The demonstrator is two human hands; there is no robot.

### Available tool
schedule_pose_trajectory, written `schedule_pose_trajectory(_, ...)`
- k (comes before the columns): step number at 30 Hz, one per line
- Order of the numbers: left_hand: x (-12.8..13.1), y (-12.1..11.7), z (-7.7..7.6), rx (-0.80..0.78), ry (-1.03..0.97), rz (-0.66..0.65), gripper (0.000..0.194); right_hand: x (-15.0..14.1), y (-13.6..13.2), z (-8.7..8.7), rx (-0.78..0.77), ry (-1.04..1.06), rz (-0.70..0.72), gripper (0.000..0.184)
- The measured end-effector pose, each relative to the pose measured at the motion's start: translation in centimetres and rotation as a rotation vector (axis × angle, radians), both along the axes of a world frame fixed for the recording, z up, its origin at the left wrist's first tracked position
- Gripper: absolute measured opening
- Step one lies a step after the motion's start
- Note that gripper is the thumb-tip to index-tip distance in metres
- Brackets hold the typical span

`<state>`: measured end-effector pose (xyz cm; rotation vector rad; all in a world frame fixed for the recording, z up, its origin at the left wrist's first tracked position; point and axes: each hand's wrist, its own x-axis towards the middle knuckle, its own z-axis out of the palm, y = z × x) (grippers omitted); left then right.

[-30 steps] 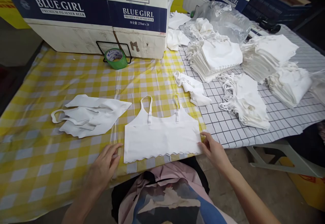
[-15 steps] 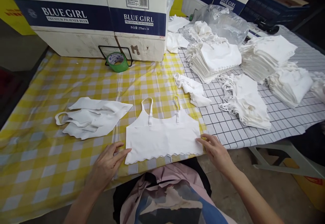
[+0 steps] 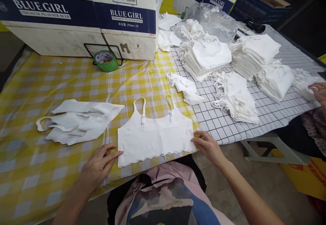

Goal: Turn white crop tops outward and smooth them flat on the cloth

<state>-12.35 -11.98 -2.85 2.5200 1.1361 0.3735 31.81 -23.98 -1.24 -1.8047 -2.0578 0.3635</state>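
Observation:
A white camisole-style bra top (image 3: 155,136) lies flat in front of me on the yellow checked cloth, its two thin straps pointing away and its wavy hem towards me. My left hand (image 3: 98,163) rests at its lower left corner, the thumb tip on the fabric and the fingers apart. At the right side edge, my right hand (image 3: 210,146) touches the fabric with its fingertips, fingers also spread. Left of the bra top is a crumpled white garment (image 3: 81,121) with one strap loop showing. Another small bunched white garment (image 3: 187,88) lies beyond the right strap.
Stacks of white garments (image 3: 203,56) cover the grid-patterned cloth (image 3: 226,133) on the right. Green tape (image 3: 107,62) stands before a large beer carton (image 3: 76,38). Another person's hand (image 3: 319,92) is at the right edge, above a pale stool (image 3: 275,148).
My view has turned slightly to the right, so things appear further left. Another person's hand has come into sight at the right edge. My hands stay at the bra top's sides.

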Motion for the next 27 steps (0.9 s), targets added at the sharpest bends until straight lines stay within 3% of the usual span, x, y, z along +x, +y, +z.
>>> schedule_pose_trajectory(7,-0.1,0.6,-0.3,-0.089,-0.007,0.033,0.024,0.7,0.1,0.8,-0.078,0.013,0.104,0.03)
schedule_pose_trajectory(12,0.2,0.6,-0.4,-0.134,-0.005,0.077,0.023,0.5,0.7,0.7,-0.076,0.036,0.101,0.025)
schedule_pose_trajectory(20,0.9,0.5,0.6,-0.187,-0.011,0.13,0.022,0.3,0.9,0.2,-0.062,0.195,0.046,0.02)
schedule_pose_trajectory(27,1.9,0.3,1.9,-0.158,0.028,0.161,0.02,0.1,1.2,1.8,-0.121,0.23,0.012,0.013)
